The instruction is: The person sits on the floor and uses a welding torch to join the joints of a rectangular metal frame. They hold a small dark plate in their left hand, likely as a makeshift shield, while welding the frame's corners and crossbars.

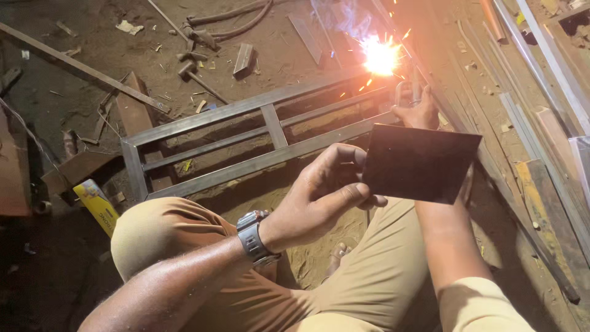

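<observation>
My left hand [322, 197] grips the left edge of a dark rectangular shield plate [421, 163] and holds it up in front of me. Beyond the plate, my right hand [416, 112] is closed on a welding electrode holder [407, 92] whose tip meets the far right corner of a grey steel frame [246, 138]. A bright arc [381, 58] burns there, throwing sparks and bluish smoke. The frame lies flat on the dirt floor, with long rails and short cross pieces. I squat with my knees in tan trousers [166, 233].
Hammers [196, 67] and metal offcuts [243, 58] lie on the dirt behind the frame. Long steel bars [541, 67] run along the right side. A yellow packet [98, 206] lies at left near wooden blocks [138, 114]. A cable [239, 21] curls at the top.
</observation>
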